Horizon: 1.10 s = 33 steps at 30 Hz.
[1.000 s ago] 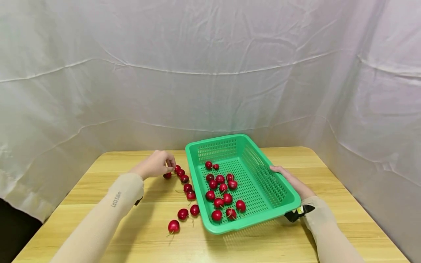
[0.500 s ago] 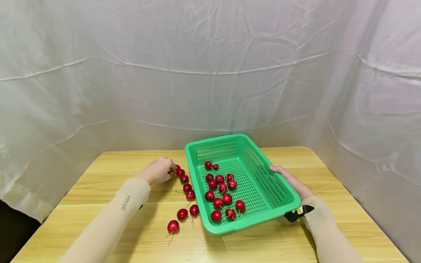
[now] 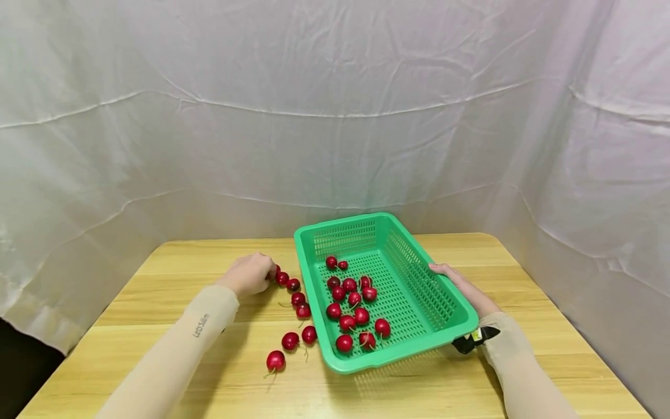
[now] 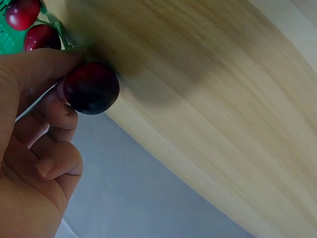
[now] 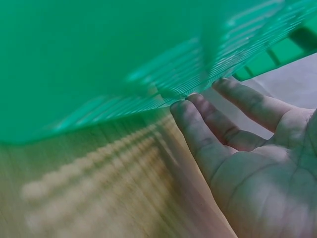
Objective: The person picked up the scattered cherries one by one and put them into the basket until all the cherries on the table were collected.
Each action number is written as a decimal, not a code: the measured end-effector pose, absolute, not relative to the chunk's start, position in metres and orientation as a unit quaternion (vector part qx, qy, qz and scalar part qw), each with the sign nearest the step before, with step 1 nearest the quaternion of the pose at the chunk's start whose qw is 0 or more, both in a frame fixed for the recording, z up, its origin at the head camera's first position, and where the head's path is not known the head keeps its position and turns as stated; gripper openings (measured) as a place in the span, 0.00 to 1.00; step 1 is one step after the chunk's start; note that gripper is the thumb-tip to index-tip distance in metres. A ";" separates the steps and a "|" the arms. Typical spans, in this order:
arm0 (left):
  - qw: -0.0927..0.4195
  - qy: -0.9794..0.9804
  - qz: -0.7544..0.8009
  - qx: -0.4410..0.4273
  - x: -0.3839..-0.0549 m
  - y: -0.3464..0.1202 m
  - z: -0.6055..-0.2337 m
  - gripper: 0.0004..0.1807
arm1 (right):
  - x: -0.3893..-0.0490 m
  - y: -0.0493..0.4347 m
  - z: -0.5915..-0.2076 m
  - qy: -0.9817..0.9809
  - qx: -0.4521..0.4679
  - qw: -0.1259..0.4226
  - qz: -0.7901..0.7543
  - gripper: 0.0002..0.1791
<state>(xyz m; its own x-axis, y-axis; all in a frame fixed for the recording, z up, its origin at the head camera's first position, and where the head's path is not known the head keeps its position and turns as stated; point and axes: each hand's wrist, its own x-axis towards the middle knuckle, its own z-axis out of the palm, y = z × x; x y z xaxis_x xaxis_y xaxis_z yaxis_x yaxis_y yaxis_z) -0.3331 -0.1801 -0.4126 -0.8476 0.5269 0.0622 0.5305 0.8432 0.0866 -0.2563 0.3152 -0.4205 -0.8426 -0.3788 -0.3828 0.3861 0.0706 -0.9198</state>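
Observation:
In the head view my left hand is low at the far end of a row of red cherries left of the basket. The left wrist view shows its thumb and index finger pinching a dark red cherry, other fingers curled. Two more cherries with green stems lie just behind the thumb. My right hand holds the right side of a green plastic basket, thumb at the rim. In the right wrist view, fingertips press the slotted wall from outside and below. The basket tilts, its right side raised.
Several cherries lie inside the basket, mostly toward its left side. Loose cherries trail down the wooden table along the basket's left rim. A pale cloth hangs behind and beside the table.
My left hand has moved down and right onto the far cherries, its fingertips now hidden. Two cherries beside it have shifted slightly left. The right hand and basket stay nearly still.

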 end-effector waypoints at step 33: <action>0.013 -0.953 -0.159 -0.256 -0.323 -0.203 -0.381 0.04 | -0.257 0.316 -0.420 0.679 -0.005 0.280 -0.678 0.47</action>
<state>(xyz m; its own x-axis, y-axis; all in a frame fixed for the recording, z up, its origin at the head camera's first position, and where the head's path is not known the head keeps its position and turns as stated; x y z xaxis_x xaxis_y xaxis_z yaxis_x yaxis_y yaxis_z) -0.3228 -0.2030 -0.3806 -0.8689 0.4834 0.1063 0.4918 0.8186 0.2967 -0.2571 0.3157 -0.4204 -0.8427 -0.3867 -0.3747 0.3744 0.0793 -0.9239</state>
